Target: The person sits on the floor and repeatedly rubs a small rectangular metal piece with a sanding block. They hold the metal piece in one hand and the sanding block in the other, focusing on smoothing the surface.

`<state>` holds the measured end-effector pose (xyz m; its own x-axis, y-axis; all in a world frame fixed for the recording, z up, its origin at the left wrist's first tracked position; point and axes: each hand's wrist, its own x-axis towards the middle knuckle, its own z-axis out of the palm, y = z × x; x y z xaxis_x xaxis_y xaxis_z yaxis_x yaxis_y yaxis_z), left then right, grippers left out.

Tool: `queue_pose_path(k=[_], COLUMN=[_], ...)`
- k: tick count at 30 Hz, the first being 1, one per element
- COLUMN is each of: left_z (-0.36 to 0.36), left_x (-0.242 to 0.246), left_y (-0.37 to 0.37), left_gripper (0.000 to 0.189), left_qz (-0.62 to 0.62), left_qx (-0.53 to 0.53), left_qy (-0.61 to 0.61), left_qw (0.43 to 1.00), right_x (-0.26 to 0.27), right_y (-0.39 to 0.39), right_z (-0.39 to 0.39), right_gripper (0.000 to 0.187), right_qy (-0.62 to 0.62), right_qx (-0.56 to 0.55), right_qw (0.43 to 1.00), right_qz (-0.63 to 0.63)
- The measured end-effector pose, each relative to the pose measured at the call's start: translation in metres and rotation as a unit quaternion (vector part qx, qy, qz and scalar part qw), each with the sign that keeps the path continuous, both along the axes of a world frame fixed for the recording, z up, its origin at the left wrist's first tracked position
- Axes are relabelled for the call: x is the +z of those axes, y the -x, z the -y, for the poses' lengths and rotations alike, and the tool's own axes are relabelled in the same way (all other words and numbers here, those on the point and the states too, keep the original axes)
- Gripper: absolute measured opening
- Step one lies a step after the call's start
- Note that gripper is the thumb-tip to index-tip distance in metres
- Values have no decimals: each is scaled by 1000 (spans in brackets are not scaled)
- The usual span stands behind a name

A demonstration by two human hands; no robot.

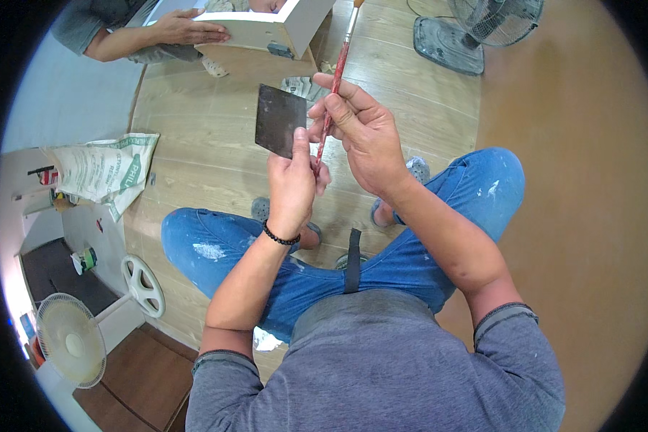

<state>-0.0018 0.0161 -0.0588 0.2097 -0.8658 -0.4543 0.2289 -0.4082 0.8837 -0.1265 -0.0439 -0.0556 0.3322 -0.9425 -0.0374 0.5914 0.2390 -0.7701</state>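
Observation:
My left hand (297, 186), with a black bead bracelet (281, 233) at its wrist, grips a thin dark square plate (281, 120) by its lower right corner. The thumb lies along the plate's edge. In my right hand (367, 132) is a slim paintbrush (341, 67) with a worn red handle, pinched between thumb and fingers. Its bristles point up and away from me, and the handle's lower end reaches the fingers of my left hand. Both hands are raised in front of my knees, above the wood-look floor (210, 146).
Ahead, another person's hand (189, 28) rests on a white box-like wooden piece (248, 33). A dusty floor fan (453, 48) stands far right. To the left are a printed sack (108, 170) and a white pedestal fan (71, 340). A brown panel (567, 216) runs along the right.

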Motion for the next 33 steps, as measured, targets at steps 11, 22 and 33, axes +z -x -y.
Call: queue_pose_path(k=[11,22,33], left_z=[14,18,16], left_x=[22,27,35], left_y=[-34,-42,-45], left_gripper=[64,64,60], left_qz=[480,558,575], left_qx=[-28,-104,-84], left_qy=[465,486,485], left_qw=[743,664,654], right_x=[40,16,12], right_y=[13,11,17], right_z=[-4,-1,0], right_gripper=[42,42,40], right_qy=[-9,70,58], right_qx=[58,44,58], right_qw=[997,997,996], right_qz=[-44,14,15])
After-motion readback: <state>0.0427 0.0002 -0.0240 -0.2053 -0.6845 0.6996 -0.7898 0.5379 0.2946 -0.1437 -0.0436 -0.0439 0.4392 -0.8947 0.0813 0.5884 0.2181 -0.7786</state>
